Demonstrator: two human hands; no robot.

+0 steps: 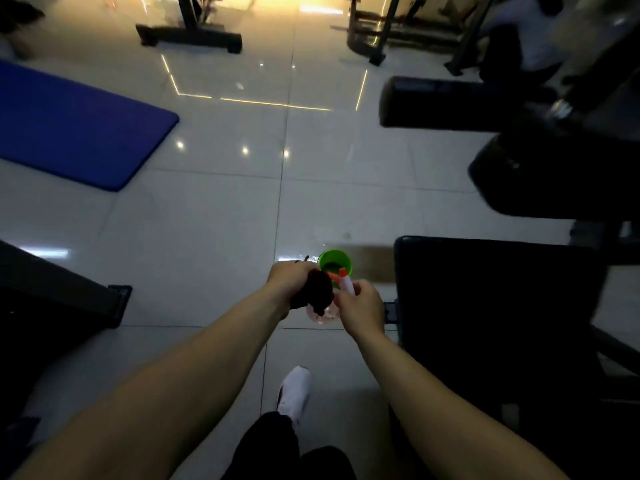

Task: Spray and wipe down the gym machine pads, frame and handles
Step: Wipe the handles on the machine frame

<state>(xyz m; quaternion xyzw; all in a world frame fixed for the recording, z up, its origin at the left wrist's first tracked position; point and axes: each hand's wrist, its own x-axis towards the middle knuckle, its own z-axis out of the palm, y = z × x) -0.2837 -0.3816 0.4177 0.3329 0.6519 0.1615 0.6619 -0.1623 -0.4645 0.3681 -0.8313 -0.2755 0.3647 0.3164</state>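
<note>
My left hand (289, 280) clenches cloth (313, 293); my right hand (362, 308) grasps bottle (347, 285), lower centre of frame. Pad (485, 299) at right untouched. Judged: spraying and wiping all left.

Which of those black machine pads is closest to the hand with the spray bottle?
The flat square pad just right of the right hand holding the spray bottle; the roller pad and rounded pad lie farther ahead.

Dim, blurry; warm glare top centre.
</note>
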